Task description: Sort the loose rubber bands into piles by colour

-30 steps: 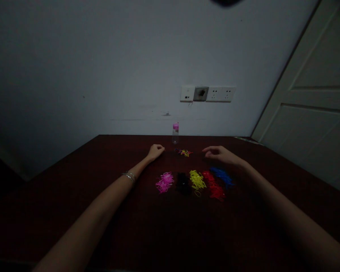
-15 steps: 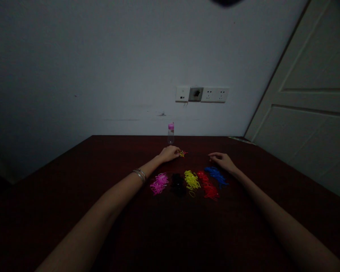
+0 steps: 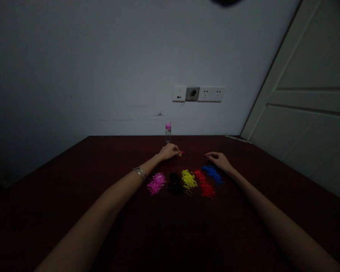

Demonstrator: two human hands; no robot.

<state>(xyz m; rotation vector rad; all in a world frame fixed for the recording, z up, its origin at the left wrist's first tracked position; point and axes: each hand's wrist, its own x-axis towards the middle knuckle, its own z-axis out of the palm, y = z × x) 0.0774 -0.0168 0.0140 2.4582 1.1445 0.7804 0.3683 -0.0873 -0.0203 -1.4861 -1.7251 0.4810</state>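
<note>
Handling the mixed pile [image 3: 181,153] by the bottle [image 3: 168,133]: light, bendy, bit tangly

So the mixed pile sits just on my side of the bottle and a little to its right. My left hand [image 3: 169,152] is right at it, fingers curled down over its edge. Honestly can't tell if the fingertips are together on a loop or just resting there. They look like thin rubber bands, so I'd guess next to no weight, soft, stretchy, hard to break, but keen to snag each other. I'd pinch one strand at the pile's loose outer edge, thumb and fingertip, not dig into the middle.

My right hand [image 3: 218,160] is well off to the right of the bottle, nearest the blue pile [image 3: 213,175], fingers bent. Too dark to say whether the tips meet or hold anything.

Nearer me than the bottle: pink pile [image 3: 156,183] slightly left of it, black pile [image 3: 175,183] slightly right, then yellow pile [image 3: 189,179] and red pile [image 3: 205,185] farther right.
</note>
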